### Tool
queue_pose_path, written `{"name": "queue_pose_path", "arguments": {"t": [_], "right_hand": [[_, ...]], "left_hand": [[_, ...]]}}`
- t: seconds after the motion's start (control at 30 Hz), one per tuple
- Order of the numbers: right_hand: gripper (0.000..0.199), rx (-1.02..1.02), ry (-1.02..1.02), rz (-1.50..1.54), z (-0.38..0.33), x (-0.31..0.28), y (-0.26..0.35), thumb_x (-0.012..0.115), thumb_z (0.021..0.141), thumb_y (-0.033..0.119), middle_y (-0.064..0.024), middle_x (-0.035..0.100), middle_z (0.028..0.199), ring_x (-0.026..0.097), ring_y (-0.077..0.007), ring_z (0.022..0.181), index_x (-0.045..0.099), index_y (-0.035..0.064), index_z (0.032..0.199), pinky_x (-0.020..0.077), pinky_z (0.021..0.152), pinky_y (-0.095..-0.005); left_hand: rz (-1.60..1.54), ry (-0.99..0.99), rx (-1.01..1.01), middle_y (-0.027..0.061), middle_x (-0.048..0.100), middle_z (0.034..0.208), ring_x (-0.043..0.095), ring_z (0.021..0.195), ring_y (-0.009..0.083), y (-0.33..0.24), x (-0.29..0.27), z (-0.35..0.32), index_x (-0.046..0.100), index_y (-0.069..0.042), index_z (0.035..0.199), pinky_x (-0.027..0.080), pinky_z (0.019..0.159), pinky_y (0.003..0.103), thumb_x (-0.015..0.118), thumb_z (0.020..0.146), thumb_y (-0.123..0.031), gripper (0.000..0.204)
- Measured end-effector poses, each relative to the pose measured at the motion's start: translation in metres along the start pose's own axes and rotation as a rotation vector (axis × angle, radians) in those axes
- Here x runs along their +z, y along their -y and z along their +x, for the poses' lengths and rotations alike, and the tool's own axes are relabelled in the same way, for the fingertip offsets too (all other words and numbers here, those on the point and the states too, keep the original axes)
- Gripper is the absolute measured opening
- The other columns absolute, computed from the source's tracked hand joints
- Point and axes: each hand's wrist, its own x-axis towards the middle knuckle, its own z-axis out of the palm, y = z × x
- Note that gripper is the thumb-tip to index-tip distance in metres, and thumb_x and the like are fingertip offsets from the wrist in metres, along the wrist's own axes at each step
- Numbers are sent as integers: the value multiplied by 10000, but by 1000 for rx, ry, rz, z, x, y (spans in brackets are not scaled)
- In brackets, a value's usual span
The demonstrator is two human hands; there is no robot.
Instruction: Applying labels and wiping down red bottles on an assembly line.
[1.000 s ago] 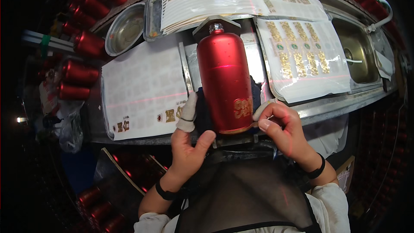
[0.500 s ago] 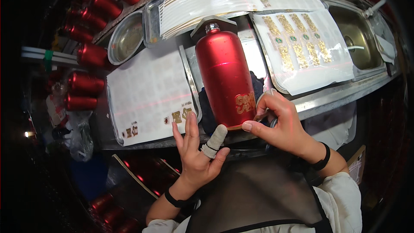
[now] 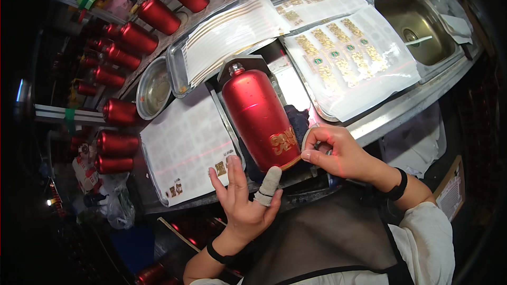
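We see the steel worktop carrying everything, and at its middle the red bottle lies tilted on a dark cloth, its capped neck pointing away from us. Right of the bottle a large clear sheet of gold decals is spread over a tray; beyond the bottle's neck a tray holds a sheet with pale curved strips. Left of the bottle lies a white backing sheet with only a few gold decals left at its near corner. A small round steel bowl sits just beyond that sheet, and rows of more red bottles lie farther left.

Our right hand touches the bottle's lower end — thumb and fingertips pinched against the gold decal there, a closed grip on the bottle's surface. Our left hand hovers just below the bottle, fingers spread and holding nothing — a grey finger cot covers its thumb.
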Motion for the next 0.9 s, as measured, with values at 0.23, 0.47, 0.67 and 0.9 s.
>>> {"name": "queue_pose_path", "arguments": {"t": [0.23,0.47,0.67,0.9], "right_hand": [[142,-8,-2,-25,3,1,2,722,863,142,-1,590,751,482,-56,639,637,36,821,402,562,-235],[104,-154,15,-120,-1,-1,-6,688,883,137,-58,603,784,538,-178,696,643,43,875,429,612,-303],[195,-247,68,-255,4,0,3,693,901,245,-106,511,791,513,-254,747,633,60,885,412,666,-367],[190,-247,73,-286,3,-4,6,693,900,239,-106,510,797,512,-259,759,625,63,885,412,671,-366]], "left_hand": [[111,-14,105,348,342,1507,409,1349,522,-10,-5,27,686,-267,1272,172,1075,740,760,746,-206,534],[51,-215,87,287,449,1470,424,1340,527,-11,28,46,687,-166,1267,289,1085,667,795,759,-119,522],[-464,-293,-112,313,437,1465,442,1353,478,13,37,16,564,-10,1370,264,1123,625,829,763,-144,676],[-290,-183,-9,316,362,1516,402,1393,461,24,39,-20,573,-16,1366,178,1159,622,751,852,-179,568]]}}
